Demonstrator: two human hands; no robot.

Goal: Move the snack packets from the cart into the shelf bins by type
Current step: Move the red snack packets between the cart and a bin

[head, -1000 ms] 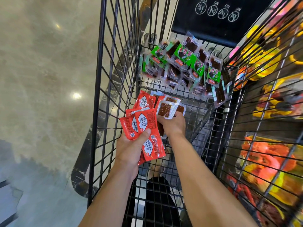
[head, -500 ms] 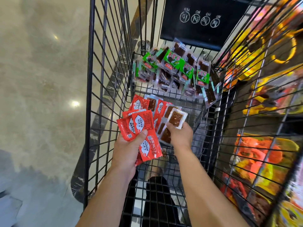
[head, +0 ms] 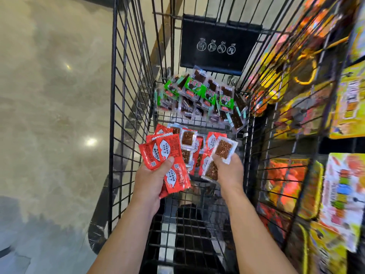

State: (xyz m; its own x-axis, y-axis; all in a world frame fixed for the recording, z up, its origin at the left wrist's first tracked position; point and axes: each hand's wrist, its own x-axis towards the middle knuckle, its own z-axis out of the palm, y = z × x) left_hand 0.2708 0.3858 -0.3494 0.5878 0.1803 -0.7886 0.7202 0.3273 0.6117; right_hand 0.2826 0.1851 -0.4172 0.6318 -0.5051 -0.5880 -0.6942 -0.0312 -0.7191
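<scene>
1 head-worn view, steeply downward, close above the cart (head: pixel 114 95)

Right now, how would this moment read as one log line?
stage: gathering in cart | left hand: holds red packets | right hand: pinches clear-windowed packets | green packets: piled at cart's far end

The floor (head: pixel 49 99) is polished stone, mottled beige and cream, glossy enough to mirror two ceiling lights as bright spots (head: pixel 90 142). A darker grey patch (head: pixel 17 230) spreads over its near left corner, and a dark veined band (head: pixel 101 206) runs diagonally across it. Along the right stands a dark shelf (head: pixel 339 146) crowded with blurred yellow, orange and red packaging (head: pixel 347 99).
</scene>
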